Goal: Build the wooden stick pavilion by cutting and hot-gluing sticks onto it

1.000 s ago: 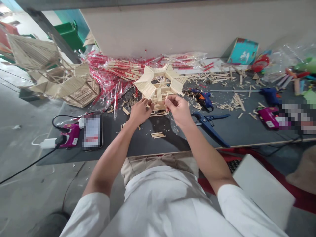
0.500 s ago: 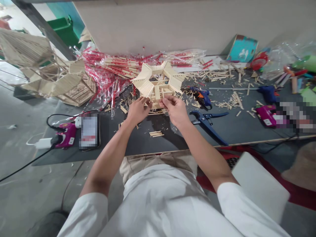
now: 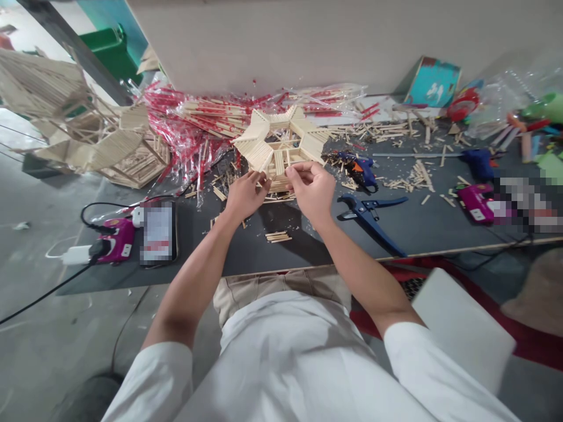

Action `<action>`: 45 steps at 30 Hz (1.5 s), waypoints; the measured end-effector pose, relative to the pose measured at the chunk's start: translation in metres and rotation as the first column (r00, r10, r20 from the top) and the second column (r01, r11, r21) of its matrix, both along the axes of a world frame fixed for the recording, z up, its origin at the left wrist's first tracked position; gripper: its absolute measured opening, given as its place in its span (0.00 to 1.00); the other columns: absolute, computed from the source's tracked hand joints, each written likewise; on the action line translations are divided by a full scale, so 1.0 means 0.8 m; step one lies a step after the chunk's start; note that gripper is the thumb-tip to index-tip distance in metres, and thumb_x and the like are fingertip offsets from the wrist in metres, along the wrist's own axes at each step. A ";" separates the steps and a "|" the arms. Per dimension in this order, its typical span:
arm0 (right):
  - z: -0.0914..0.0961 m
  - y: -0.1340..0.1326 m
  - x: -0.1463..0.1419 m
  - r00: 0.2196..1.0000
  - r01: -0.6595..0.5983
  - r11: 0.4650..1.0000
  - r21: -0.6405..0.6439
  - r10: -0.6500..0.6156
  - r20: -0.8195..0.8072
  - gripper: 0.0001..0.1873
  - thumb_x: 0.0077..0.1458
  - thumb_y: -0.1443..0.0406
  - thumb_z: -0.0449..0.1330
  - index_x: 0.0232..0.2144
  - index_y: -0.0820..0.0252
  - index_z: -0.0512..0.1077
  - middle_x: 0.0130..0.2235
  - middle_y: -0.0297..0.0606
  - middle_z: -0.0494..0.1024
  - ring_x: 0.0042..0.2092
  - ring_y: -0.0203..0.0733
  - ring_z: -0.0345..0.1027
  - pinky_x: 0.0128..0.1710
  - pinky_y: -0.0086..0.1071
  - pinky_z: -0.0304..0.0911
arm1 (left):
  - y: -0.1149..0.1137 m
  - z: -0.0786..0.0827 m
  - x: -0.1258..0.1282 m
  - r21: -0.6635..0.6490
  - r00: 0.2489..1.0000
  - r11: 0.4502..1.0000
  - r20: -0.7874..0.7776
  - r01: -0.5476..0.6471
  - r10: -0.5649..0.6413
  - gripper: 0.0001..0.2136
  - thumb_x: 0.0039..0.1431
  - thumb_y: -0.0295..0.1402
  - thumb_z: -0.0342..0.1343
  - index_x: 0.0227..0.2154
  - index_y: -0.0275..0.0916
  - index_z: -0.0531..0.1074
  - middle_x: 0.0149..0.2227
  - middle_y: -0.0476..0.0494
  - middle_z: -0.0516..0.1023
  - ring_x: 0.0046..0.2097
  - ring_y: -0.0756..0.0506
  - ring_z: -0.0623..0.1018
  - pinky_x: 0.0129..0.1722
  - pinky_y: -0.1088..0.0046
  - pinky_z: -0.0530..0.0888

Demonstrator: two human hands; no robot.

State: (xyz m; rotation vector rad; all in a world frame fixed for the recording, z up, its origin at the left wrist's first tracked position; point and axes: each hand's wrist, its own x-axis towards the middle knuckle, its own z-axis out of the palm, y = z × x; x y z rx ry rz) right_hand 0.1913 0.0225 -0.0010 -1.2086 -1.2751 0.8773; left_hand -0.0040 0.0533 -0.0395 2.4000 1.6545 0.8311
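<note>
A star-shaped model built of thin wooden sticks [image 3: 259, 153] stands on the dark table in front of me, its middle open with slats showing inside. At its near left edge, my left hand [image 3: 247, 192] has its fingers curled and closed on the rim. My right hand [image 3: 314, 187] pinches at the near side, thumb and forefinger together by a short upright stick; the fingers partly hide what they hold. A few short cut sticks [image 3: 278, 237] lie in a small group on the table, between my forearms.
Blue cutters [image 3: 372, 223] and a glue gun [image 3: 363, 170] lie to the right among stick scraps. Red-and-clear wrapped sticks [image 3: 189, 117] pile up behind. A larger stick model [image 3: 118, 149] stands left, near a phone [image 3: 158, 231] and a purple power strip [image 3: 118, 240].
My right hand has shifted slightly up, its fingertips now higher against the model's near side. My left hand stays at the rim, and the model keeps its place.
</note>
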 end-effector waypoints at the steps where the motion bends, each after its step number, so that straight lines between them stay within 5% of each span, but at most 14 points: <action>1: 0.001 -0.001 0.000 1.000 -0.002 1.000 0.001 0.002 0.025 0.23 0.63 0.41 0.65 0.40 0.53 0.76 0.37 0.37 0.84 0.34 0.43 0.81 0.37 0.37 0.78 | 0.000 0.000 0.000 0.001 1.000 1.000 0.001 -0.006 0.006 0.12 0.74 0.42 0.53 0.41 0.41 0.76 0.36 0.43 0.80 0.39 0.42 0.80 0.42 0.64 0.72; 30: -0.004 0.014 -0.002 0.998 -0.064 0.995 -0.072 0.064 0.007 0.29 0.60 0.36 0.64 0.42 0.53 0.75 0.35 0.37 0.83 0.28 0.41 0.78 0.26 0.34 0.73 | 0.000 0.001 -0.001 0.002 1.000 1.000 0.018 0.022 -0.022 0.11 0.75 0.40 0.52 0.42 0.41 0.76 0.40 0.42 0.82 0.39 0.43 0.80 0.42 0.65 0.72; 45: -0.009 0.021 0.008 0.992 -0.126 0.989 0.072 0.124 0.038 0.31 0.61 0.35 0.64 0.42 0.55 0.77 0.35 0.38 0.84 0.23 0.39 0.76 0.22 0.33 0.71 | 0.001 0.000 -0.002 0.036 0.999 0.999 0.006 0.032 -0.032 0.12 0.75 0.39 0.54 0.40 0.39 0.77 0.38 0.43 0.81 0.37 0.44 0.79 0.40 0.65 0.71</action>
